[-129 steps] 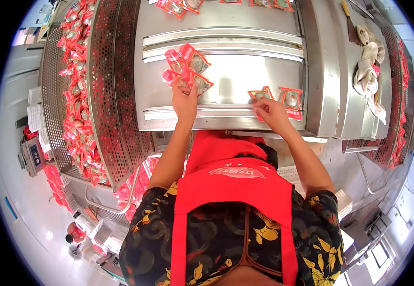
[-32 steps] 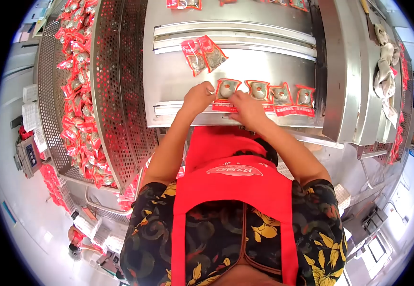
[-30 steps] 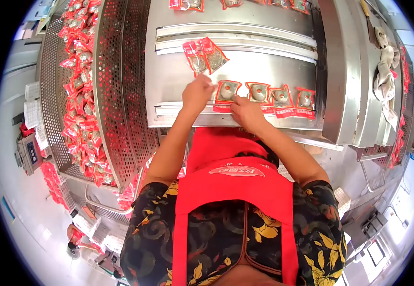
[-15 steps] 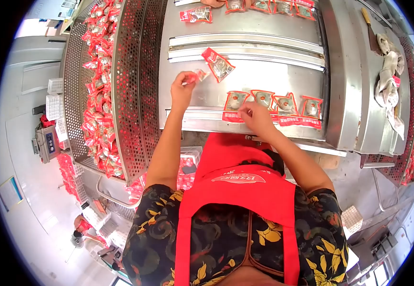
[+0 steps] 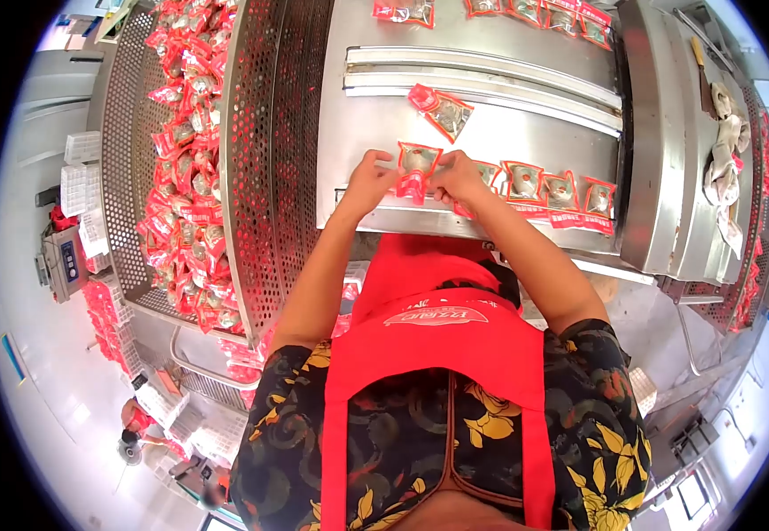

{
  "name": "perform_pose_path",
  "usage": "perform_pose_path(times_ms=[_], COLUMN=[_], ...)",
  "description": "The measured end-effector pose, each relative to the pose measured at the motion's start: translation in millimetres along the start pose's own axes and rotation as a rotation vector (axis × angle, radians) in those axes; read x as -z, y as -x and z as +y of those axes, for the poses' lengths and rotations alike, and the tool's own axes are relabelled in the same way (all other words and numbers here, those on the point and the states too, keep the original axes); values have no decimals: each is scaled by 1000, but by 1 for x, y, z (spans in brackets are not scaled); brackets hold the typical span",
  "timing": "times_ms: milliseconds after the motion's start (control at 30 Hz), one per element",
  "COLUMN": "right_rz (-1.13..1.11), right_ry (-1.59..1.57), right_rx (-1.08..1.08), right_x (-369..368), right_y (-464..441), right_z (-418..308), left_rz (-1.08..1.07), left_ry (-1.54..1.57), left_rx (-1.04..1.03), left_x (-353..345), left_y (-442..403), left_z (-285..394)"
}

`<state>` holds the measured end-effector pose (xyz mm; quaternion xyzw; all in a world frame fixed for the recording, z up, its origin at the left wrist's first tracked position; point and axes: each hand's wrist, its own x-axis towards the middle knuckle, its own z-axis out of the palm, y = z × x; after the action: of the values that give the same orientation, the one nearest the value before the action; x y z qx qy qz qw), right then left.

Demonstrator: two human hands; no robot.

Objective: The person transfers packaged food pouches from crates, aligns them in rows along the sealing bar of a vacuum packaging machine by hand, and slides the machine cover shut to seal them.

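A red-edged packet (image 5: 418, 161) is held upright between my two hands near the front edge of the steel table (image 5: 358, 124). My left hand (image 5: 374, 180) pinches its left side. My right hand (image 5: 457, 180), fingers closed, is at its right side and partly covers a packet behind it. Further right, several packets (image 5: 524, 181) lie in a row along the front rail, red ends toward me. Beyond my hands lies a loose packet (image 5: 444, 113), tilted.
Double metal rails (image 5: 482, 75) cross the table, with more packets (image 5: 561, 18) beyond. A perforated bin (image 5: 265, 177) at left holds piled packets (image 5: 191, 177). At right are a cloth (image 5: 722, 159) and a yellow-handled tool (image 5: 698, 53). A person (image 5: 136, 416) is in the lower left background.
The packet my left hand had lifted is now at the front, left of the row, with both hands at it. The loose packet remains behind. The view has shifted.
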<state>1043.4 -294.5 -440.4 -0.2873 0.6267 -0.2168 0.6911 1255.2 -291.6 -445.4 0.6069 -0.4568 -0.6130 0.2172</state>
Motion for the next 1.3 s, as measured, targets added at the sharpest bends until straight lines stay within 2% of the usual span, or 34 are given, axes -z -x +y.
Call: perform_pose_path(times_ms=[67, 133, 200, 233, 333, 367, 433, 533, 600, 667, 700, 733, 800, 833, 900, 1000, 1067, 1100, 1133, 1167, 1200, 1233, 1267, 1300], right_rz=[94, 118, 288, 311, 448, 456, 411, 323, 372, 274, 205, 210, 126, 186, 177, 151, 161, 163, 146, 125, 116, 74, 28, -37], right_ry=[5, 38, 310, 346, 532, 529, 702, 682, 765, 940, 987, 986, 1139, 1096, 1091, 1121, 846, 842, 608, 376, 371, 186, 4, -84], right_rx=[-37, -67, 254, 345, 457, 453, 390, 338, 308, 821, 833, 833, 832, 918, 867, 732, 614, 612, 481, 352, 357, 271, 183, 161], right_x=[-6, -5, -3, -4, -8, -7, -6, -4, -12, -18, -22, -22, -19, -23, -24, -20, -21, -21, -22, -24, -28, -34, -41, -49], right_y=[-2, -7, -9, -8, -25, -28, -20, 13, 41, 58, 61, 60, 50, 50, 55, 66, 73, 73, 68, 63, 55, 46, 35, 22], right_z=[-2, 6, 14, 12, 24, 30, 32, 15, 0, -3, -2, 5, 26, 29, 36, 35, 23, 17, 10, 3, -4, -12, -19, -24], left_rz=[-18, -12, 0, 24, -6, -14, -254, -350, -379, -237, -148, -151, 306, 304, 299, 222, 191, 202, 215, 218, 231, 249, 262, 262], left_ry=[32, -185, -218, -254, -275, -277, -291, -349, -322, -653, -694, -696, -657, -656, -783, -939, -906, -826, -748, -757, -682, -605, -613, -543], left_rx=[62, -48, -84, -118, -118, -121, 46, 24, 13, -27, -88, -91, -650, -656, -989, -1071, -1018, -859, -699, -696, -577, -458, -453, -362], left_x=[-1, 0, 10, 14, 19, 21, 25, 24, 24, 26, 27, 24, 15, 9, -3, -11, -2, 5, 14, 26, 39, 49, 56, 62], left_y=[-7, -22, -35, -39, -50, -52, -50, -40, -38, -30, -31, -33, -44, -52, -71, -105, -104, -97, -88, -77, -64, -53, -44, -36], left_z=[-3, -16, -20, -18, -17, -17, -13, -7, -7, 21, 31, 41, 64, 75, 89, 73, 66, 62, 58, 52, 46, 41, 34, 25])
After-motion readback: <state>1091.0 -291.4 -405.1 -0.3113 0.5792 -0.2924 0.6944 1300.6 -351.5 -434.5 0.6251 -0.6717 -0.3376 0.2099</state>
